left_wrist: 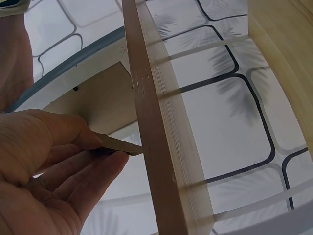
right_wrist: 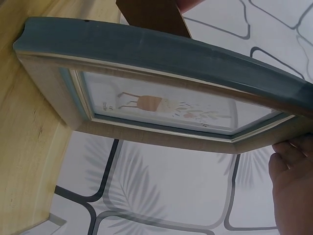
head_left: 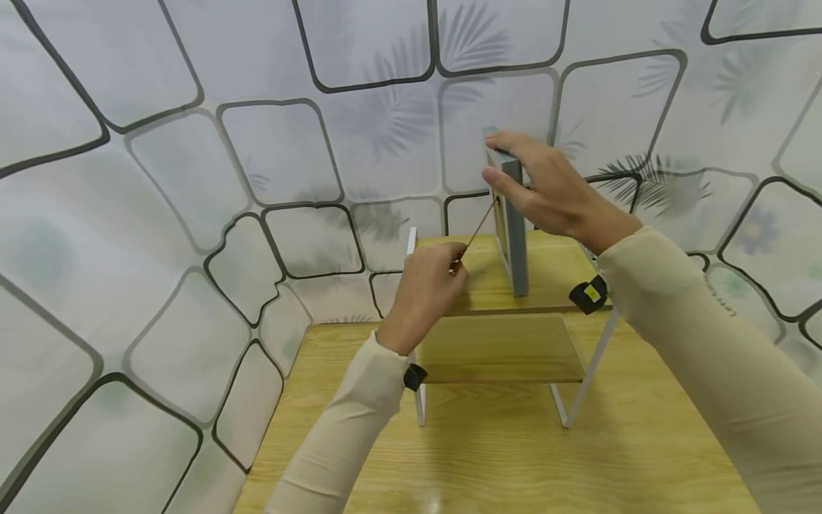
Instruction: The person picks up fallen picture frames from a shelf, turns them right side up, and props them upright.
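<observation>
A picture frame (head_left: 516, 235) with a grey-blue edge stands upright on the top board of a small wooden rack (head_left: 559, 264). My right hand (head_left: 555, 185) grips its upper end, thumb on the near side. In the right wrist view, the frame's front (right_wrist: 161, 105) holds a print of a plant in an orange pot. My left hand (head_left: 427, 289) pinches the brown stand flap (left_wrist: 117, 144) between thumb and fingers. That flap slants out from the back of the frame, seen nearly edge-on in the head view.
The rack has a lower board (head_left: 501, 350) and white metal legs (head_left: 594, 371), and stands on a wood-grain table (head_left: 501, 464). Close behind and to the left hangs a patterned wall covering (head_left: 160, 178).
</observation>
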`<state>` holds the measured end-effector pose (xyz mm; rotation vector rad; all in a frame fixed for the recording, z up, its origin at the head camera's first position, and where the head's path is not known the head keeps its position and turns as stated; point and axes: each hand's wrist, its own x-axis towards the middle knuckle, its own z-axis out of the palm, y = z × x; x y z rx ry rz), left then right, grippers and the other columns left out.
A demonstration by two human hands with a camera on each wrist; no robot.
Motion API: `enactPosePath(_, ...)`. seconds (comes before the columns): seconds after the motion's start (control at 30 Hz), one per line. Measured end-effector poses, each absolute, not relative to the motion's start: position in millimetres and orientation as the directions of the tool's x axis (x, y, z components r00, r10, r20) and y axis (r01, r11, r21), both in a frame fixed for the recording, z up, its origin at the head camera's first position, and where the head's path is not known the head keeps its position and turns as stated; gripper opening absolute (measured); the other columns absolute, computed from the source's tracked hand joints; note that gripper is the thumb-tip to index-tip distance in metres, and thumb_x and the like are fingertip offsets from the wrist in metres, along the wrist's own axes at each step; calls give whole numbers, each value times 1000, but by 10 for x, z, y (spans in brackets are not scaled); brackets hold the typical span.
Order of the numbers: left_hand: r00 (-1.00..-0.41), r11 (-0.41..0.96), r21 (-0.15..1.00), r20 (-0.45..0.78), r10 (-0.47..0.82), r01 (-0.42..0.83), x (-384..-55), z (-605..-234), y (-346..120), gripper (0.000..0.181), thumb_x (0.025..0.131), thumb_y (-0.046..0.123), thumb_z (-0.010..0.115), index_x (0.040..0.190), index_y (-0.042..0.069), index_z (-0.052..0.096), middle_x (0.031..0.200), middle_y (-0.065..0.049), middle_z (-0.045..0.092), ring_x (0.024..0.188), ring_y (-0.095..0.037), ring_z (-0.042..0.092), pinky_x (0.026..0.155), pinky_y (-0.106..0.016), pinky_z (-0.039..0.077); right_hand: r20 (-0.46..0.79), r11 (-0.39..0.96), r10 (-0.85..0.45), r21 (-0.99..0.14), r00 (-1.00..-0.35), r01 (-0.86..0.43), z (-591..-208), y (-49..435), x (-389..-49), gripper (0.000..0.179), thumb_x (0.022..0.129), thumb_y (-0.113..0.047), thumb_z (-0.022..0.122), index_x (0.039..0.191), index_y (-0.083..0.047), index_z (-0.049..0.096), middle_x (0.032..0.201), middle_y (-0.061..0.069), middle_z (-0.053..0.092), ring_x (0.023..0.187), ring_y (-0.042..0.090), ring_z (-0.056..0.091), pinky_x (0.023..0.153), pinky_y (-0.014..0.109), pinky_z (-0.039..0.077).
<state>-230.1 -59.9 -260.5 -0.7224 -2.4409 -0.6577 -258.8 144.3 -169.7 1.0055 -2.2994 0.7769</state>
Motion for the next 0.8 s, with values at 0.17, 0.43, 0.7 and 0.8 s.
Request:
enactPosePath(0.17,-733,733,320,585,346,601,-2313,-2604,-645,25,90,-6,63,110,0,77,99,-12,77,88,-20,75,76,-31,60,635,559,-493,-293,-595,-776,-1696,1380,-2598,53,106,-26,53,148,5,44,155,22,41,148,33,31,122,44,22)
enactPosePath(0.43,-751,739,343,576,323,580,-2323,-2626,-686,23,89,-5,65,107,1,78,100,-10,77,92,-19,75,79,-30,60,630,549,-516,-277,-581,-789,-1693,1267,-2617,52,106,-25,54,147,5,46,153,24,43,147,35,33,122,46,23)
enactPosePath(0.7,-770,733,371,554,317,569,-2307,-2664,-713,18,91,-2,69,107,0,78,100,-10,77,95,-20,74,82,-31,59,602,553,-538,-276,-590,-786,-1694,1180,-2620,54,106,-29,52,148,5,44,155,23,41,149,35,30,122,47,22)
enactPosePath(0.8,-782,730,389,537,316,562,-2306,-2674,-718,15,91,0,71,105,0,78,99,-10,77,95,-21,74,81,-31,59,598,548,-546,-274,-586,-790,-1702,1150,-2625,55,107,-29,52,148,5,44,155,24,41,149,35,30,122,47,22)
